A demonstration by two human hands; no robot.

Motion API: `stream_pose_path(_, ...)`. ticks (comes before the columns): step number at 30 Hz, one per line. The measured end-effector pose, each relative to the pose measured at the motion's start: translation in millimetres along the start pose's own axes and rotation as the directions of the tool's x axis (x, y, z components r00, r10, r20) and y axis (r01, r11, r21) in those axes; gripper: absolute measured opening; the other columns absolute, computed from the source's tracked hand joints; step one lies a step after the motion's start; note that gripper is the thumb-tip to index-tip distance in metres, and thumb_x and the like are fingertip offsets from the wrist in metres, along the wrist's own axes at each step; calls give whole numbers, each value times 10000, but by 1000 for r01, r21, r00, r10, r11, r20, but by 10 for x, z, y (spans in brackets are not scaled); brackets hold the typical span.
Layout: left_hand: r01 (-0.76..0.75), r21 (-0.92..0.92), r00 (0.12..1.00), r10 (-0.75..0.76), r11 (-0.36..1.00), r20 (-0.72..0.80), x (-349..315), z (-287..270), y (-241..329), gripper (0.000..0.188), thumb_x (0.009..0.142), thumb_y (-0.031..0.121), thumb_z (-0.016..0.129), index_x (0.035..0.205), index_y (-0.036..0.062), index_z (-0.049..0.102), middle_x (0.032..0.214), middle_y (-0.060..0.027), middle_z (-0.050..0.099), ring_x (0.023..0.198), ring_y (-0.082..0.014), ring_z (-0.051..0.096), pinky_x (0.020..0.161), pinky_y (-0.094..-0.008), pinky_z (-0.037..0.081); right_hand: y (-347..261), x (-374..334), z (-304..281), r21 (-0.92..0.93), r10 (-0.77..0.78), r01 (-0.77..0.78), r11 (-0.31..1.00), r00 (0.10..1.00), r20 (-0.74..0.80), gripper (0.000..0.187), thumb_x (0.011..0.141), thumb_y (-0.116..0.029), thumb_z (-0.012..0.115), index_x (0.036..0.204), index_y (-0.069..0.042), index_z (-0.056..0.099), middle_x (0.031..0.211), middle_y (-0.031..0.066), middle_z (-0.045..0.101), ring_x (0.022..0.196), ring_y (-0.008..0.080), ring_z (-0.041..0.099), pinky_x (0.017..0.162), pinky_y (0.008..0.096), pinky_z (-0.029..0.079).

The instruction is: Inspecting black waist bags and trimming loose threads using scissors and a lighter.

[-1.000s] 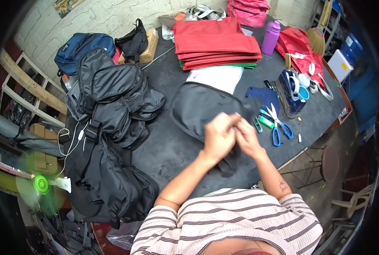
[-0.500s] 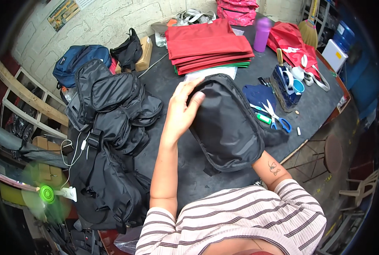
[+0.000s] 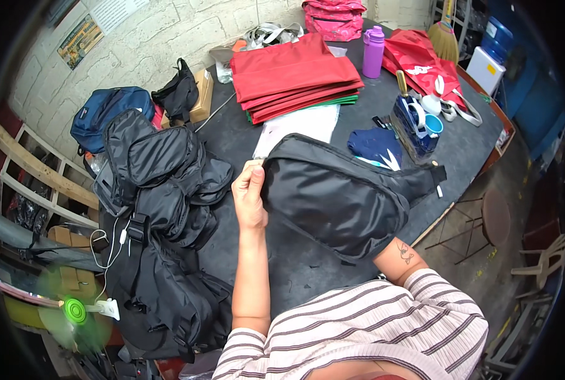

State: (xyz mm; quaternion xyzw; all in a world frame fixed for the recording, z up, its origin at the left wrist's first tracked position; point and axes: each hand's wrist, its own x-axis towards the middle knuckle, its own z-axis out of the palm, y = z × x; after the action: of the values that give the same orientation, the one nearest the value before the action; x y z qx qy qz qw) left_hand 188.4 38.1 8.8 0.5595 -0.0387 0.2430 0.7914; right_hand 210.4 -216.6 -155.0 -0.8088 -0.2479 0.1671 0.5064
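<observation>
A black sling bag [image 3: 333, 196] with a rounded body and piped edges is held up over the dark table, slanting from upper left to lower right. My left hand [image 3: 251, 193] pinches its left end between thumb and fingers. My right forearm [image 3: 398, 258] goes behind the bag's lower right end, so the right hand itself is hidden. A strap stub reaches out to the right over the scissors [image 3: 392, 159], covering most of them. Just beyond lies a folded navy cloth [image 3: 374, 144].
Black bags [image 3: 162, 158] pile up along the left, near a spinning green fan [image 3: 75, 311]. Folded red fabric [image 3: 295, 76] lies on a white sheet [image 3: 308, 130] at the back. A purple bottle [image 3: 373, 54] and a tool caddy [image 3: 415, 130] stand farther right.
The bag has turned from near upright to slanting, its face and strap end swinging rightward. My left hand has gone from lying open along its edge to pinching its left end.
</observation>
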Motion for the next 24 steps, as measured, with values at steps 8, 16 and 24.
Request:
stream_pose_path(8, 273, -92, 952, -255, 958, 169, 34, -143, 203, 107, 804, 137, 665, 778, 66, 590, 931, 28, 547, 848, -83, 481, 821, -222, 341, 270, -315, 199, -34, 5, -4, 999, 999, 42, 401, 898, -246, 446, 1242, -39, 454, 1212, 160, 505, 1135, 244, 471, 971, 321, 356)
stream_pose_path(16, 331, 292, 909, -386, 898, 156, 167, -56, 184, 452, 600, -89, 543, 1027, 34, 458, 1004, -45, 513, 963, -174, 487, 868, -269, 374, 463, 69, 63, -57, 24, -19, 998, 997, 80, 421, 898, -270, 446, 1254, -45, 446, 1225, 163, 499, 1150, 241, 462, 974, 315, 353)
stream_pose_path(24, -393, 801, 719, 694, 451, -38, 103, 569, 274, 218, 740, -38, 558, 952, 13, 564, 1006, -125, 447, 981, -260, 437, 868, -362, 372, -299, 1840, 69, -77, 97, -94, 993, 994, 42, 441, 898, -294, 446, 1265, -51, 438, 1238, 166, 492, 1164, 237, 452, 976, 309, 349)
